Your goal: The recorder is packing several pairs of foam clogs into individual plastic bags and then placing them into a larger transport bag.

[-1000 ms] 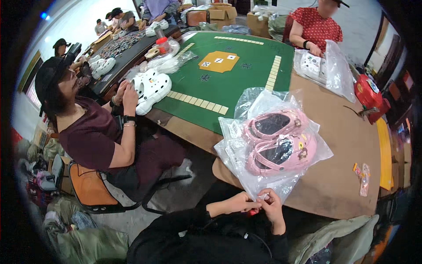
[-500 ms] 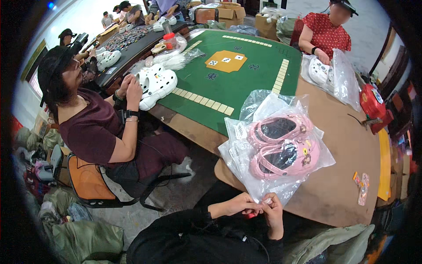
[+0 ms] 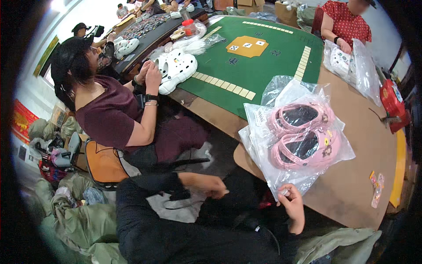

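A pair of pink clogs [image 3: 303, 152] with small charms lies inside a clear plastic bag [image 3: 259, 132] on the near part of the table. By the bag's lower corner, my right hand [image 3: 293, 210] is closed, with a small white piece [image 3: 285, 192] between thumb and fingers; I cannot tell if it joins the bag. My left hand [image 3: 212, 186] is off to the left, over my lap and apart from the bag. Its fingers are curled together, and what they pinch, if anything, is too small to make out.
The brown table [image 3: 351, 145] carries a green mat [image 3: 263, 57] and a small colourful packet [image 3: 376, 189] at the right. Left, a co-worker handles a white clog [image 3: 178, 68]; across, another has a bagged white pair [image 3: 340, 64]. Green sacks [image 3: 79, 220] lie lower left.
My hands were together at the bag's corner; the left has drawn away to the left, while the right stays by the corner. The whole view has shifted somewhat.
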The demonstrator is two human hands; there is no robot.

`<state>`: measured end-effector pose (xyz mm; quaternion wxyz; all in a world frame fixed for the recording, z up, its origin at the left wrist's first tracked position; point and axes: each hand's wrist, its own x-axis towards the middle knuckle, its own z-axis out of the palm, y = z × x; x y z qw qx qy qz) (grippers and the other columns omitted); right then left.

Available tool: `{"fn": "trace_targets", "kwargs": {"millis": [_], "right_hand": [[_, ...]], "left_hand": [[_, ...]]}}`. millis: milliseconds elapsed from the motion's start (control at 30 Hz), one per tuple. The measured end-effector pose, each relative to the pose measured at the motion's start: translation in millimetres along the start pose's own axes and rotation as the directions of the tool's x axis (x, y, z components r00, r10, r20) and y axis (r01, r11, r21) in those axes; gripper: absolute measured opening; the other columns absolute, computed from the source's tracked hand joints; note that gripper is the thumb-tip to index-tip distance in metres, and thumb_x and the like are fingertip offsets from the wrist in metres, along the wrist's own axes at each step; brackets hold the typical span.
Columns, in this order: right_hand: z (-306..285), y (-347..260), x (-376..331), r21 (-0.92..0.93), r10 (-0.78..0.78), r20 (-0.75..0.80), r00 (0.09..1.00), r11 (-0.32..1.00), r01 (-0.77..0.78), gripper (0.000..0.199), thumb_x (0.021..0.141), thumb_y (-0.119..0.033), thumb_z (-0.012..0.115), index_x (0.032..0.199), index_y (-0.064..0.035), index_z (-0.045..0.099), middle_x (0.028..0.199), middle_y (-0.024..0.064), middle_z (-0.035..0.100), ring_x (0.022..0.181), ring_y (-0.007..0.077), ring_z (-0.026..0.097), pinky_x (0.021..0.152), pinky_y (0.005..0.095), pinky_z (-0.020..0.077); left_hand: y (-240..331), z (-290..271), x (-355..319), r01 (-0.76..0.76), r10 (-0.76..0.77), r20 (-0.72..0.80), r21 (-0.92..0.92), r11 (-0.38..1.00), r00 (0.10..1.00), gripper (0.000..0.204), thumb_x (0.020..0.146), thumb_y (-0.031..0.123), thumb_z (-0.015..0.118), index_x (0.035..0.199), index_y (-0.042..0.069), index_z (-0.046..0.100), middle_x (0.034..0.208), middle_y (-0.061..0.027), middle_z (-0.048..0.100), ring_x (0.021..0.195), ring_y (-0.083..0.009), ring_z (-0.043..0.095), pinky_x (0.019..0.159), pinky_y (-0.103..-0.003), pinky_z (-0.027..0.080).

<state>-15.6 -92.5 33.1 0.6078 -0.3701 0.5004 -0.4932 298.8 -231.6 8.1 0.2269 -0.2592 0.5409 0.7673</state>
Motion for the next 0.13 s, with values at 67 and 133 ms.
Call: {"fn": "trace_targets", "kwargs": {"millis": [67,133], "right_hand": [[-11,-10,0,-0.028,0.056,0.042,0.998,0.998,-0.055,0.020,0.088,-0.005,0.061,0.108,-0.0037,0.055,0.069,0.0006,0.058,0.060,0.0060,0.053,0.055,0.0199,0.0422],[-15,-25,7,-0.184,0.087,0.127,0.988,0.981,-0.062,0.022,0.089,-0.006,0.059,0.111,-0.0037,0.057,0.063,0.0006,0.058,0.055,0.0058,0.053,0.053,0.0198,0.0418]], "left_hand": [[-53,-6,-34,0.234,-0.249,0.070,0.180,0.956,0.966,0.035,0.098,0.031,0.043,0.084,0.005,0.062,0.073,-0.0022,0.057,0.067,-0.0106,0.052,0.060,-0.033,0.044],[-83,3,-85,0.176,-0.236,0.286,0.219,0.960,0.929,0.031,0.096,0.036,0.045,0.098,0.011,0.064,0.077,-0.0054,0.058,0.070,-0.0155,0.052,0.068,-0.028,0.044]]}}
